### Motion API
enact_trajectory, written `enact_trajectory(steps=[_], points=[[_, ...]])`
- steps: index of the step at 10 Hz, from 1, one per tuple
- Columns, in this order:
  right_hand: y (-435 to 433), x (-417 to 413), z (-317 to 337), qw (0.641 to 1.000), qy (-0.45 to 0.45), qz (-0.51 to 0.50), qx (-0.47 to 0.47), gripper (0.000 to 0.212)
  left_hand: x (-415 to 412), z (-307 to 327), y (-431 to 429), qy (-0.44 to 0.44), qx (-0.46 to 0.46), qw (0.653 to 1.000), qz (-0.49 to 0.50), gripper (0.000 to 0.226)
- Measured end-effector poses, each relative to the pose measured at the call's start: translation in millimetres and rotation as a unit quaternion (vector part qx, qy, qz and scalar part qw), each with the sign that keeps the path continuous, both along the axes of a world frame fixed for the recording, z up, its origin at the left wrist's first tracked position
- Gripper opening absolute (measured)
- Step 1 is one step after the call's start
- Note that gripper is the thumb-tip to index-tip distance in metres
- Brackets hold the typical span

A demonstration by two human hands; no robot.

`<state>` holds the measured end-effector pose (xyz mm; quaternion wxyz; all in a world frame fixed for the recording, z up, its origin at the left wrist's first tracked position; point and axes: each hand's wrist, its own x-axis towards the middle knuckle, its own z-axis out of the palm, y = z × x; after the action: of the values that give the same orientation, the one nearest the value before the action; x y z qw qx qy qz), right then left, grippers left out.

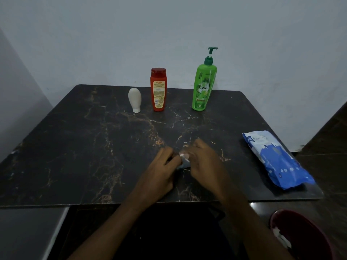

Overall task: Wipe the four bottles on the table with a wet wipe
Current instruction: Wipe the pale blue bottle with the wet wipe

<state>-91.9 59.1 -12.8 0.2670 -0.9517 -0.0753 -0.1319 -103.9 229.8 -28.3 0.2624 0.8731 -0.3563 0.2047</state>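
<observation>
Left grip and right grip both pinch the wet wipe over the near surface; white bottle, red bottle and green pump bottle stand upright along the far edge.

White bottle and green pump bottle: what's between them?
Head view: the orange bottle stands upright between the white bottle and the green pump bottle, nearer the white one, touching neither.

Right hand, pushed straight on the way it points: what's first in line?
Probably the red bottle: the right hand, pinching a wipe, points forward-left across the table toward it. Depth unclear; might miss.
</observation>
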Motion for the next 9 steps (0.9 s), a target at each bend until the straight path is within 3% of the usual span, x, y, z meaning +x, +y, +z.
enact_trajectory(steps=[1, 2, 3, 4, 5, 6, 7, 8, 9], points=[[-20.0, 15.7, 1.6, 0.985, 0.113, -0.126, 0.039, 0.039, -0.3, -0.4, 0.0, 0.002, 0.01, 1.0, 0.005, 0.037], [-16.7, 19.1, 0.5, 0.982, 0.14, -0.112, 0.056, 0.047, 0.5, -0.3, -0.3, 0.002, 0.01, 1.0, 0.005, 0.037], [8.3, 4.2, 2.6, 0.996, 0.015, -0.085, -0.017, 0.033, 1.4, -1.3, -0.4, 0.007, 0.011, 1.0, -0.001, 0.039], [9.8, -15.1, 4.1, 0.996, -0.038, 0.068, -0.051, 0.021, 0.3, -2.3, 0.2, 0.007, 0.017, 1.0, 0.005, 0.037], [-6.3, -5.5, 0.8, 0.998, -0.042, 0.034, -0.03, 0.021, -0.5, -1.4, -0.1, 0.0, 0.024, 1.0, 0.018, 0.033], [-23.2, 1.6, -7.3, 0.999, -0.038, 0.032, 0.009, 0.025, -1.4, 0.2, -1.2, -0.009, 0.017, 1.0, 0.017, 0.04], [-25.4, 15.8, -10.3, 0.996, 0.006, -0.04, 0.075, 0.027, -3.5, 1.6, 0.0, -0.029, 0.02, 0.999, 0.012, 0.037], [-31.8, 24.2, -5.2, 0.981, 0.107, -0.105, 0.127, 0.025, -6.0, 2.7, 2.4, -0.053, 0.017, 0.998, 0.014, 0.03], [-52.0, 9.4, -0.8, 0.971, 0.106, -0.003, 0.212, 0.015, -6.7, 2.2, 2.4, -0.04, -0.006, 0.999, 0.026, 0.032]])
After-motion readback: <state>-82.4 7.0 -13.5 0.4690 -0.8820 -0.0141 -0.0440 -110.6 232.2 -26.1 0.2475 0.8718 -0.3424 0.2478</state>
